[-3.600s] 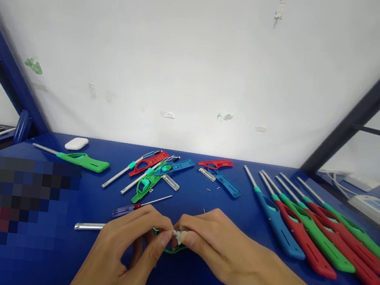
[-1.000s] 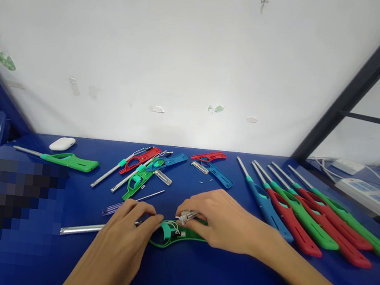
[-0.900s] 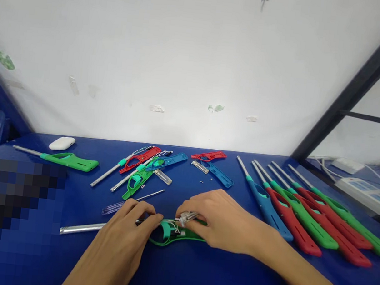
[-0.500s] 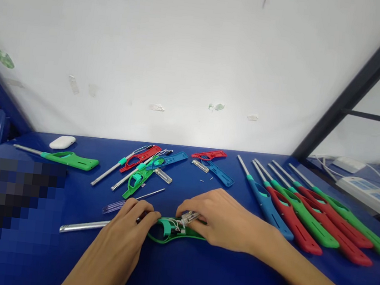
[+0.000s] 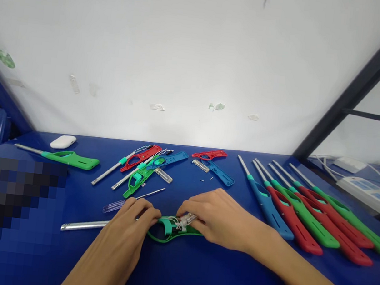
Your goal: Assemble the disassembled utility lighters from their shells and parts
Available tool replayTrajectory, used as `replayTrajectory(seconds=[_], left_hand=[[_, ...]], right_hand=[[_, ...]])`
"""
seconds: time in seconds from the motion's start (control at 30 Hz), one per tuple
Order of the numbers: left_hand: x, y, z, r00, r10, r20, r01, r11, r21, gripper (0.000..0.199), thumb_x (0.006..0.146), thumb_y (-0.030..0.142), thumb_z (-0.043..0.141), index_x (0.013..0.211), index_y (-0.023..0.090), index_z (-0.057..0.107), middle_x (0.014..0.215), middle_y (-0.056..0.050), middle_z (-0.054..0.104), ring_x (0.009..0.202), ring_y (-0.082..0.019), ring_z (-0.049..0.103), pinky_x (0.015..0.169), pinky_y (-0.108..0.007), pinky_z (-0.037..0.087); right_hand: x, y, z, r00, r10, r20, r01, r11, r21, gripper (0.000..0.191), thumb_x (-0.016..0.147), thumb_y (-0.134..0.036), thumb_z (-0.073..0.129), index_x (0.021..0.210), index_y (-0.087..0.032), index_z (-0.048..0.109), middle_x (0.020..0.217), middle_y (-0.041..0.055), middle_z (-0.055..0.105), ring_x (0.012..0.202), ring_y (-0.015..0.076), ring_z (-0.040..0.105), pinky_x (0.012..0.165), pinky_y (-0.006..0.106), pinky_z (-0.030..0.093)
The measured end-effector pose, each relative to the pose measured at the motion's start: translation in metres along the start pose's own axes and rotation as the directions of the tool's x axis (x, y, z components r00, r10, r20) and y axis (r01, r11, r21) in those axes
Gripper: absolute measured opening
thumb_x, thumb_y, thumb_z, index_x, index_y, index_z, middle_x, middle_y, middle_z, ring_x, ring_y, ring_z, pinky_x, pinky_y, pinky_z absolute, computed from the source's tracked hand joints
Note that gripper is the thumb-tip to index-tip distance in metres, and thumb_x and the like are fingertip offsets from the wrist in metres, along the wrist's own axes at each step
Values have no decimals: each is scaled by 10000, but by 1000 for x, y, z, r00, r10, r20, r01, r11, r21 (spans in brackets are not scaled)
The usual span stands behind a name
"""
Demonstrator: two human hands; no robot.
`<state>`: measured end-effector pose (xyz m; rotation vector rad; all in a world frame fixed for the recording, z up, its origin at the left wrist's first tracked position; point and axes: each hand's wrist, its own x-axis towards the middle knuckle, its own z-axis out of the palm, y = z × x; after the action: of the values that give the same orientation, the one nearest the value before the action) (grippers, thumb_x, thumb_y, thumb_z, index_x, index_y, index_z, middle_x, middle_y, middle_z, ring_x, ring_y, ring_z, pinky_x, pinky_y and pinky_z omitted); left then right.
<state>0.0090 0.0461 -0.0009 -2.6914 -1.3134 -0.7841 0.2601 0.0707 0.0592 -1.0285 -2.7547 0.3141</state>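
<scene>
A green lighter shell (image 5: 157, 236), open with its wires and teal trigger (image 5: 167, 226) showing, lies near the table's front. My left hand (image 5: 129, 227) is closed on its front part, where the metal tube (image 5: 84, 225) comes out to the left. Between the fingers and thumb of my right hand (image 5: 217, 218) is a clear fuel tank (image 5: 188, 219), tilted over the rear half of the shell. My right fingers hide part of the tank. A purple-handled screwdriver (image 5: 114, 205) lies just behind my left hand.
Opened lighter parts (image 5: 140, 159), a red shell half (image 5: 209, 154) and a blue one (image 5: 221, 172) lie farther back. Several whole lighters (image 5: 300, 210) are lined up at right. At left are a green lighter (image 5: 78, 161) and a white case (image 5: 63, 141). A power strip (image 5: 369, 192) sits far right.
The clear tank and my right fingertips have shifted very slightly over the shell. My left hand keeps nearly the same place on the shell.
</scene>
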Motion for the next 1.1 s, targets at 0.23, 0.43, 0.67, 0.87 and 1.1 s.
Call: replayTrajectory(seconds=[0.23,0.43,0.67,0.87,1.1], left_hand=[[6,4,-8,998,-64,-20,62,992,-110,330,993,81,409,912,254,679,918,1,714,831,-190,674,761,-302,541],[10,10,-15,993,-116,-19,112,983,-149,297,987,132,413,872,260,654,846,8,692,770,-193,659,690,-301,513],[1,13,-9,962,-272,-24,265,951,-161,229,1060,263,411,937,269,603,875,10,665,806,-217,646,713,-343,480],[-2,8,-2,976,-200,-83,195,979,-66,298,1054,221,407,1283,273,590,1074,-32,704,981,-250,679,817,-378,511],[1,12,-6,980,-188,-67,181,979,-94,218,1058,217,417,1105,271,623,1005,-10,682,932,-233,669,836,-389,500]], right_hand=[[0,-1,-2,1000,28,12,-28,1000,7,209,957,-120,601,1101,-243,690,976,-3,770,831,176,704,654,274,363],[0,-1,-2,999,41,22,-41,999,14,179,969,-108,573,1071,-236,646,941,-2,756,779,169,678,631,266,342],[0,-1,2,999,49,19,-49,999,17,153,979,-122,558,1071,-233,609,935,3,748,771,175,667,630,264,337],[0,-1,3,999,54,10,-54,999,4,193,976,-124,544,1126,-236,594,921,13,744,760,184,667,635,277,331],[-1,-3,2,998,66,24,-65,998,-11,203,985,-133,533,1147,-252,566,917,-1,736,755,186,658,623,282,310]])
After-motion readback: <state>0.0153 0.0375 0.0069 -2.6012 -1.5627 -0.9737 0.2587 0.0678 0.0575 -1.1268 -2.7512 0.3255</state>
